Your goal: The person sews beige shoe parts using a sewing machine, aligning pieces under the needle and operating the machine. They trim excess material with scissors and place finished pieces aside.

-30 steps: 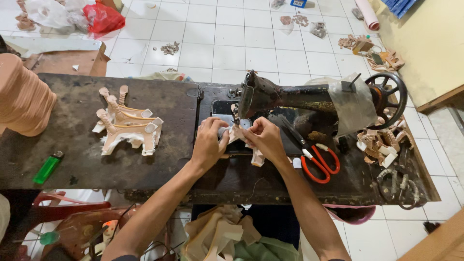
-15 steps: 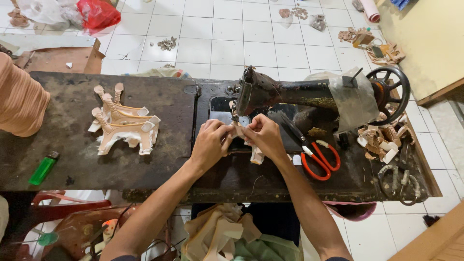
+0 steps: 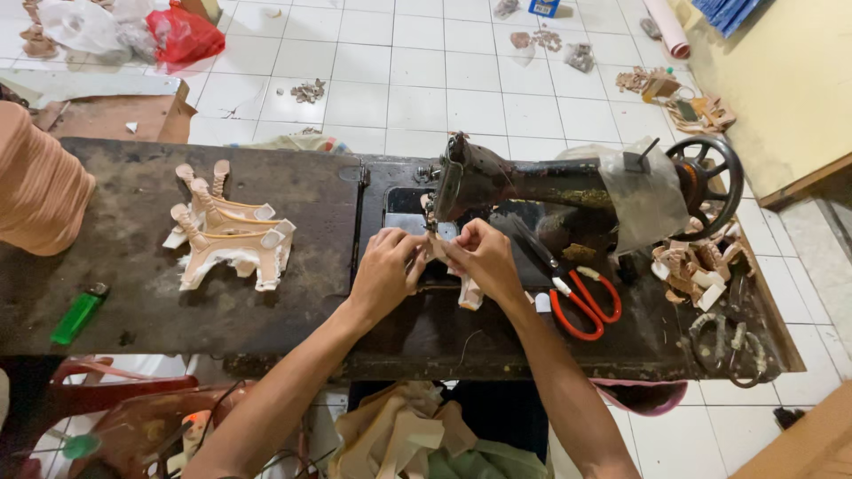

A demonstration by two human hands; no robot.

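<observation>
My left hand (image 3: 383,270) and my right hand (image 3: 484,257) meet under the needle end of a dark old sewing machine (image 3: 524,182). Both pinch a small beige strap piece (image 3: 469,291), whose lower end hangs out below my right hand. The fingers hide most of the piece and the needle area. The machine sits on a worn dark table (image 3: 266,328). A pile of finished beige strap pieces (image 3: 231,235) lies to the left of my hands.
Red-handled scissors (image 3: 581,297) lie just right of my right hand. More beige pieces (image 3: 697,266) are heaped near the handwheel (image 3: 710,173). A green lighter (image 3: 78,313) lies at the table's left front. A big peach thread cone (image 3: 35,186) stands far left. Scraps litter the tiled floor.
The view has shifted slightly. Both hands stay at the needle, working the small beige piece with little movement.
</observation>
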